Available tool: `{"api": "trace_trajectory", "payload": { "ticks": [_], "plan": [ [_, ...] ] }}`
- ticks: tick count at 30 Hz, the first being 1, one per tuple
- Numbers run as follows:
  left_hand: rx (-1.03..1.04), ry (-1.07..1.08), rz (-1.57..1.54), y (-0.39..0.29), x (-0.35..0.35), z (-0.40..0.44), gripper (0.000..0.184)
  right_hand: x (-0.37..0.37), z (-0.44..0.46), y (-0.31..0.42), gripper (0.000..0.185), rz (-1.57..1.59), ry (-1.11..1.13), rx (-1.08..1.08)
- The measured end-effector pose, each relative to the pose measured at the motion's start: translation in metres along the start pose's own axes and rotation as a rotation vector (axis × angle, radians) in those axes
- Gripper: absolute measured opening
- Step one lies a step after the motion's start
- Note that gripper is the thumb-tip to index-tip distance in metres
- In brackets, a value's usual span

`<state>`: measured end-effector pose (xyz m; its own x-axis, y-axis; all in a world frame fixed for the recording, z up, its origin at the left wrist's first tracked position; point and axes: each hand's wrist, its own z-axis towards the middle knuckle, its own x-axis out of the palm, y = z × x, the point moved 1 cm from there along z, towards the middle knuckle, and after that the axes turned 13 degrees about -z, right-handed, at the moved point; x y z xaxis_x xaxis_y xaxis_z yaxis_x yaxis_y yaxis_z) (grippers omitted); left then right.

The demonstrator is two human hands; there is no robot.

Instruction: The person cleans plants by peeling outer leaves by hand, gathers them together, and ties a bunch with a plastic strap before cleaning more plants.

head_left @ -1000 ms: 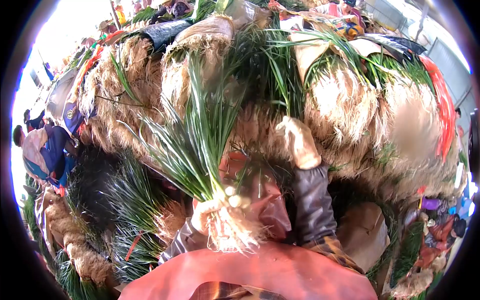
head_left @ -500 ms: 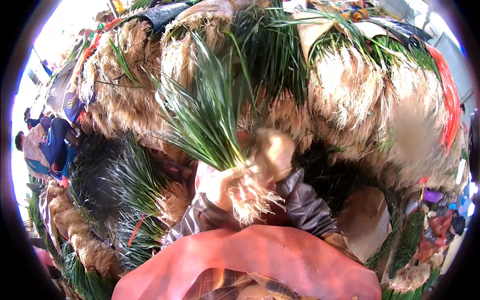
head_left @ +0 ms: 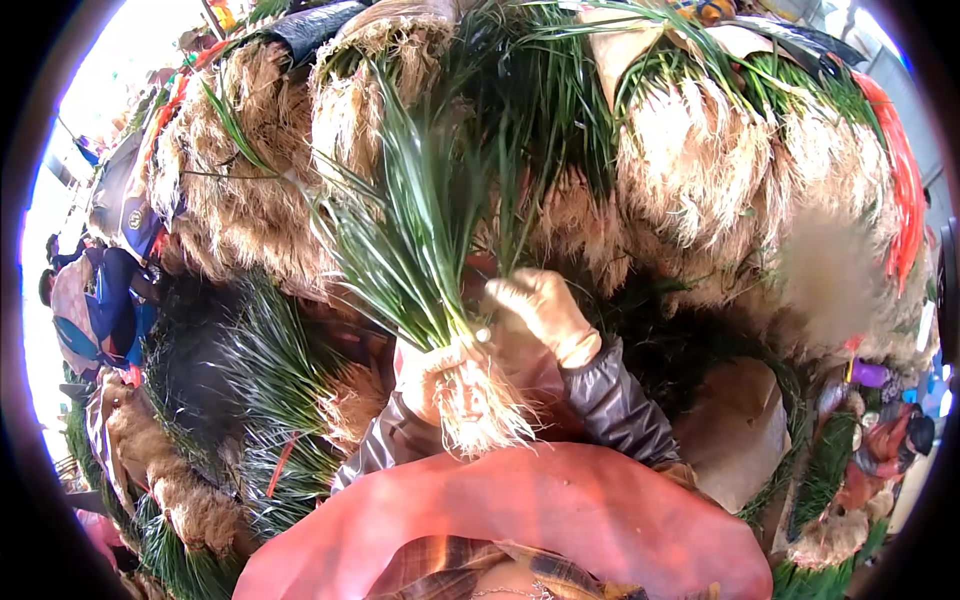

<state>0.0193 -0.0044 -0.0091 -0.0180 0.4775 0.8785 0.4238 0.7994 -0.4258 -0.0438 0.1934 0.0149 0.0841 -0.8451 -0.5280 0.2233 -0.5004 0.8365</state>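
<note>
A bunch of long, narrow-leaved green plants (head_left: 425, 235) is held upright in front of my chest, its pale stringy roots (head_left: 485, 405) hanging down. My left hand (head_left: 425, 380) is closed around the base of the bunch, where leaves meet roots. Just right of the stems, my right hand (head_left: 545, 310) appears to wear a pale glove. Its fingers are curled in towards the leaves, and what they hold, if anything, is hidden. Below both hands spreads a reddish apron (head_left: 500, 500).
Large bundles with hanging roots (head_left: 700, 165) line the far side. Leafy bundles (head_left: 270, 350) lie at my left, and a brown sheet (head_left: 735, 430) is at my right. One person (head_left: 100, 310) sits at the far left, another (head_left: 890, 450) at the far right.
My right hand has lifted slightly and drawn away from the roots towards the right of the stems. The bunch in my left hand has shifted a little left and stands more upright.
</note>
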Motion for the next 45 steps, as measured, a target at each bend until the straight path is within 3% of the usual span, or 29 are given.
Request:
{"api": "trace_trajectory", "payload": {
  "ticks": [2,4,6,7,8,9,11,13,14,15,18,20,21,23,24,26,29,30,32,33,34,36,37,39,41,43,45],
  "plan": [
    [-0.090,0.010,-0.052,0.000,0.012,-0.001,0.037,-0.023,0.002,0.045,0.025,0.316,0.167,0.371],
    [-0.206,0.075,-0.184,0.001,0.009,0.002,0.039,0.004,0.020,0.012,0.016,-0.287,-0.342,-0.083],
    [-0.228,0.053,-0.460,0.001,0.053,-0.008,0.026,0.016,0.022,-0.002,0.011,-0.606,-0.774,-0.276],
    [-0.315,0.269,-0.562,0.003,0.045,-0.012,0.033,0.005,0.026,-0.004,0.014,-0.652,-0.749,-0.154],
    [-0.287,0.284,-0.524,0.000,0.037,-0.016,0.033,-0.018,0.023,-0.012,0.014,-0.656,-0.749,-0.155],
    [-0.248,0.268,-0.484,-0.002,0.035,-0.018,0.033,-0.044,0.017,-0.029,0.022,0.144,-0.588,0.081],
    [-0.147,0.220,-0.377,-0.011,0.026,-0.017,0.033,-0.048,0.022,-0.035,0.031,0.930,-0.348,0.301],
    [-0.102,0.190,-0.320,-0.018,0.022,-0.010,0.033,-0.035,0.023,-0.034,0.039,-0.068,0.033,0.527],
    [-0.094,0.180,-0.300,-0.019,0.022,-0.008,0.034,-0.035,0.019,-0.034,0.043,0.228,0.023,0.557],
    [-0.093,0.177,-0.301,-0.019,0.020,-0.005,0.034,-0.031,0.022,-0.033,0.043,0.228,0.023,0.560],
    [-0.098,0.170,-0.276,-0.021,0.024,-0.003,0.034,-0.015,0.064,-0.007,0.045,-0.568,-0.632,0.066],
    [-0.094,0.170,-0.250,-0.024,0.027,-0.004,0.034,-0.010,0.088,-0.003,0.032,-0.745,-0.484,0.118],
    [-0.091,0.176,-0.249,-0.024,0.029,-0.006,0.034,-0.009,0.099,-0.021,0.032,-0.745,-0.487,0.117],
    [-0.073,0.188,-0.229,-0.031,0.026,-0.011,0.035,-0.011,0.118,-0.046,0.018,-0.258,-0.215,0.225],
    [-0.066,0.189,-0.221,-0.033,0.025,-0.012,0.035,-0.021,0.117,-0.041,0.018,-0.262,-0.216,0.214],
    [-0.066,0.178,-0.224,-0.032,0.027,-0.013,0.035,-0.040,0.097,-0.030,0.017,0.299,-0.455,0.271],
    [-0.068,0.170,-0.200,-0.032,0.030,-0.015,0.036,-0.069,0.085,-0.038,0.024,-0.348,-0.428,0.341],
    [-0.065,0.171,-0.192,-0.032,0.030,-0.018,0.036,-0.074,0.078,-0.026,0.024,-0.349,-0.434,0.338],
    [-0.039,0.165,-0.184,-0.036,0.029,-0.019,0.037,-0.076,0.059,-0.009,0.034,-0.649,-0.429,0.313],
    [-0.018,0.158,-0.159,-0.038,0.029,-0.023,0.037,-0.072,0.050,-0.009,0.038,-0.689,-0.490,0.166],
    [0.001,0.148,-0.144,-0.040,0.029,-0.026,0.037,-0.067,0.043,-0.009,0.038,-0.676,-0.477,0.158],
    [0.041,0.124,-0.115,-0.041,0.031,-0.036,0.037,-0.058,0.029,0.005,0.039,0.070,-0.306,0.079],
    [0.059,0.116,-0.100,-0.040,0.032,-0.040,0.038,-0.042,0.026,0.021,0.040,0.390,-0.096,0.056],
    [0.100,0.096,-0.072,-0.038,0.035,-0.051,0.038,-0.025,0.002,0.076,0.047,0.491,0.226,-0.310],
    [0.139,0.076,-0.061,-0.032,0.037,-0.064,0.039,-0.009,-0.041,0.110,0.054,0.344,0.501,-0.624],
    [0.189,0.054,-0.032,-0.028,0.041,-0.079,0.039,0.003,-0.060,0.110,0.054,0.437,0.698,-0.611],
    [0.250,0.021,-0.013,-0.022,0.043,-0.097,0.040,0.012,-0.055,0.087,0.040,0.253,0.587,-0.504]
  ]
}}
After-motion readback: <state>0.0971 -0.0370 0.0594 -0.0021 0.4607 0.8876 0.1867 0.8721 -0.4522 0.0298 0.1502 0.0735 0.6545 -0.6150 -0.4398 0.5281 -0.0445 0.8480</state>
